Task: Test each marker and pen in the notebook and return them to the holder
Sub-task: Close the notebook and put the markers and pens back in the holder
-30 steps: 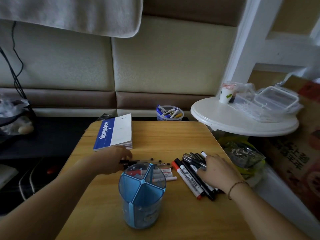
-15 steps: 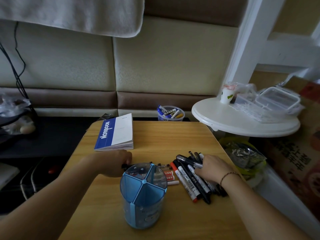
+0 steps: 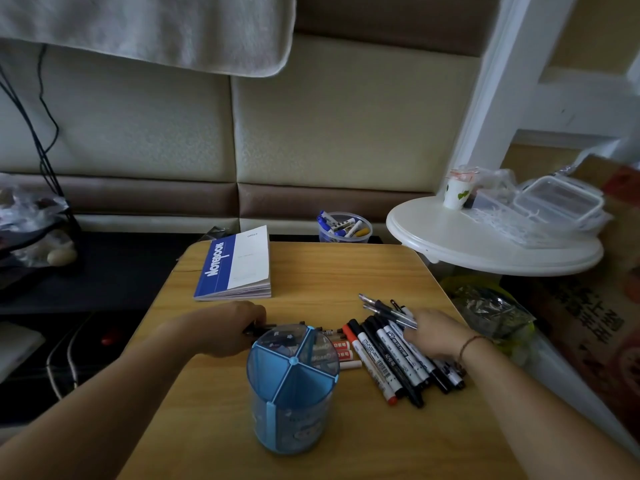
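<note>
A blue round holder (image 3: 292, 393) with divided compartments stands near the front of the wooden table (image 3: 311, 268). Behind it and to its right lie several markers and pens (image 3: 388, 355), fanned out on the tabletop. A closed blue-and-white notebook (image 3: 239, 265) lies at the table's back left. My left hand (image 3: 228, 327) lies left of the holder, fingers curled round a dark pen (image 3: 258, 330). Over the right side of the pile, my right hand (image 3: 433, 334) rests palm down, touching the pens; its fingertips are hidden.
A clear tub of markers (image 3: 344, 227) sits just behind the table's far edge. A white round side table (image 3: 485, 244) with a cup and plastic boxes stands to the right. Bags lie on the floor at right, a dark shelf at left.
My right hand has slid the marker pile toward me and to the right. My left hand has drawn slightly back toward the holder with the dark pen.
</note>
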